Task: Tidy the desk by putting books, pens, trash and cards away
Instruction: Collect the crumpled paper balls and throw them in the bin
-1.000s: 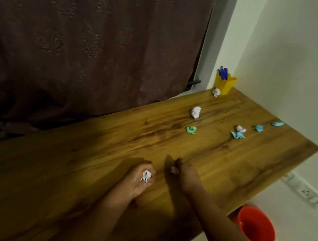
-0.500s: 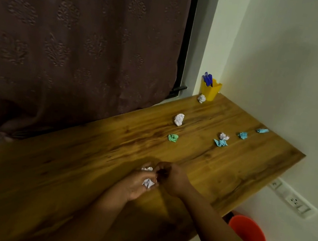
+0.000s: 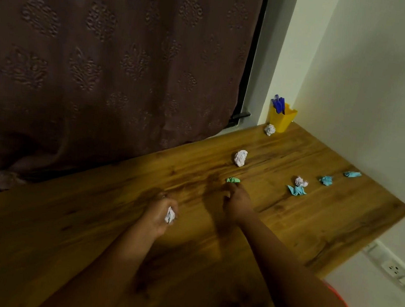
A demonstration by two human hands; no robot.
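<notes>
A: Trash: where is the green paper wad (image 3: 233, 180)?
B: On the desk (image 3: 317, 224), well in front of the yellow pen cup (image 3: 281, 119), with the right hand (image 3: 237, 202) touching its near side; I cannot tell whether the fingers pinch it.
A: And the left hand (image 3: 159, 215)?
B: Curled round a white paper wad (image 3: 170, 215), nearer than the green one.
A: Other scraps?
B: One white wad (image 3: 269, 129) just beside the cup, a larger white wad (image 3: 240, 157) between cup and green wad, blue scraps (image 3: 325, 180) off to the right.

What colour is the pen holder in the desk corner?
Yellow; the pen holder shows in the head view.
</notes>
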